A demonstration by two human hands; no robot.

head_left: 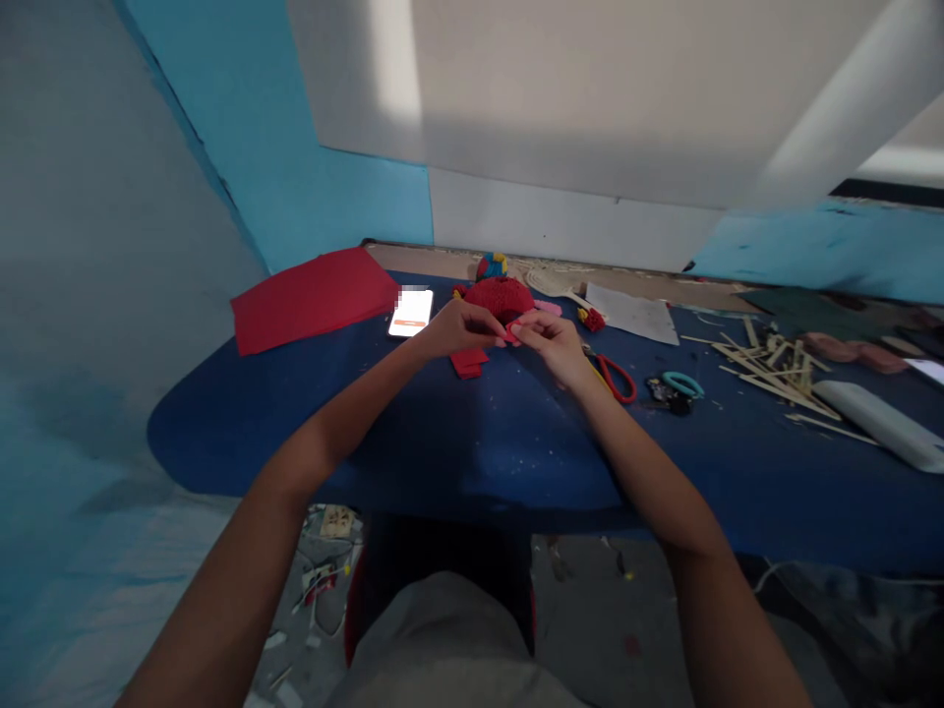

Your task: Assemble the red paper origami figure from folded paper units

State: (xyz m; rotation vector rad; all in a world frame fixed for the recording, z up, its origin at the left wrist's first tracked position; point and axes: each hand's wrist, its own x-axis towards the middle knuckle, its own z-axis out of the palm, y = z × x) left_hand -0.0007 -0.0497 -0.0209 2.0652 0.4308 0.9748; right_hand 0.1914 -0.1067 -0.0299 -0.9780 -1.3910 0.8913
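Observation:
Between the fingertips of both hands is a small red piece of paper (511,331), partly covered by the fingers. My left hand (464,327) pinches its left side, and my right hand (550,341) pinches the right side. Below my left hand several red paper strips (467,364) lie on the blue table (428,423). Right behind the hands sits a rounded red textured piece (498,295), its front partly hidden. Scissors with red handles (618,380) lie by my right wrist.
Large red sheets (314,300) and a lit phone (411,312) lie to the left. On the right are keys with a teal ring (682,384), a heap of thin wooden sticks (782,369) and a pale roll (881,423). A white paper (634,313) lies near the wall.

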